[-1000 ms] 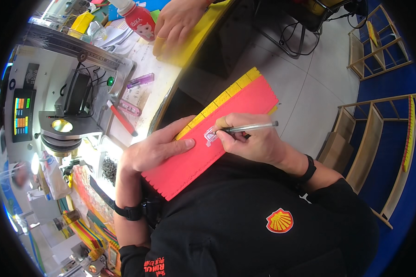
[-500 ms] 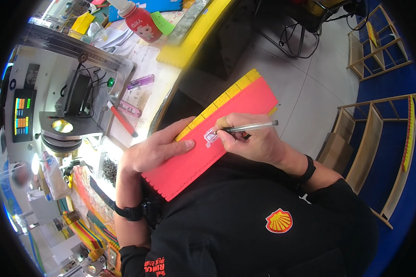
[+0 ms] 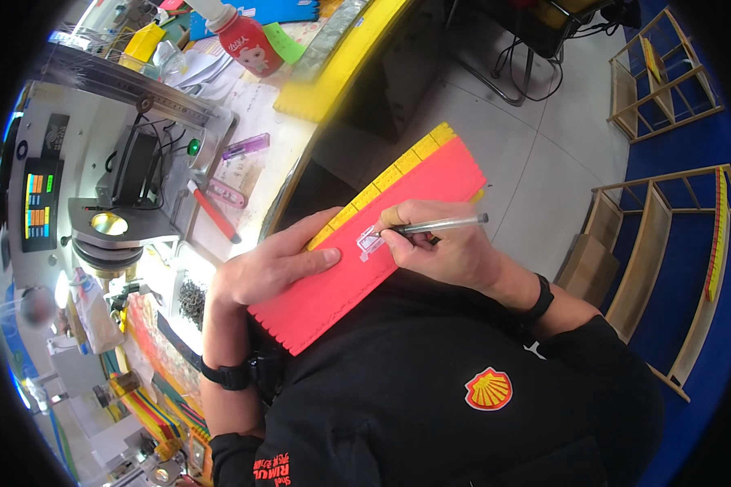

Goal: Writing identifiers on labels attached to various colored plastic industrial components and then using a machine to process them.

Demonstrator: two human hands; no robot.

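My left hand [image 3: 280, 261] is closed on the left part of a long red panel [image 3: 434, 183] with notched ends, its thumb lying flat on top. Along the panel's far edge shows a yellow strip [image 3: 391, 173] crossed by dark lines; whether it is a separate piece under the red, I cannot tell. In my right hand [image 3: 443, 253] a clear-barrelled pen [image 3: 455, 221] is pinched between thumb and fingers. Its writing end is at a small white-outlined patch [image 3: 370, 242] in the middle of the red surface. The panel is held slanted over my lap.
To the left stands a machine with a small screen [image 3: 41, 203] and a round lens head [image 3: 108, 223]. On the bench lie a red-and-black pen [image 3: 214, 213], a purple cutter [image 3: 246, 146] and a pink one [image 3: 227, 193]. A red bottle [image 3: 248, 42] stands farther back. Wooden racks [image 3: 658, 243] are at right.
The panel and both hands have barely shifted. More of the white patch's outline shows beside the pen.
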